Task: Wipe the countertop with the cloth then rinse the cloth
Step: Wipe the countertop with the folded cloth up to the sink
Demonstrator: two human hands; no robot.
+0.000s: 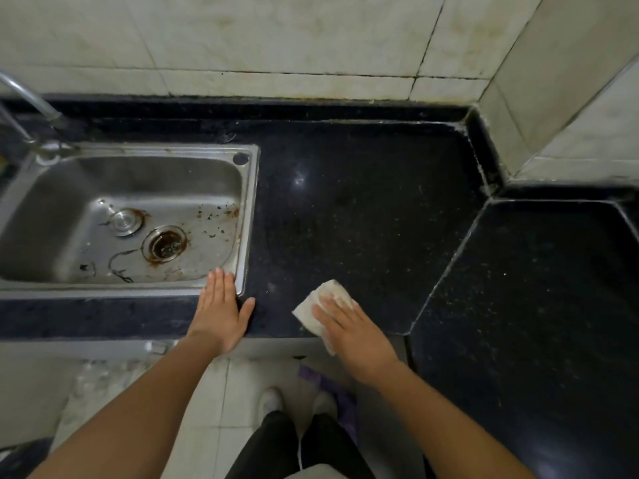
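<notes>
A folded white cloth (316,307) lies on the black speckled countertop (363,209) near its front edge. My right hand (349,331) lies flat on top of it, fingers straight, pressing it down. One end of the cloth hangs past the counter's front edge under my palm. My left hand (221,305) rests flat and open on the counter at the front right corner of the steel sink (247,216), fingertips on the sink rim. The sink basin is stained with rust around its drain (164,244).
A metal tap (33,98) arches over the sink's back left corner. Tiled walls stand behind the counter and at the right, where the countertop angles around a corner (518,288). Below are the floor tiles, my shoes and a purple object (332,385).
</notes>
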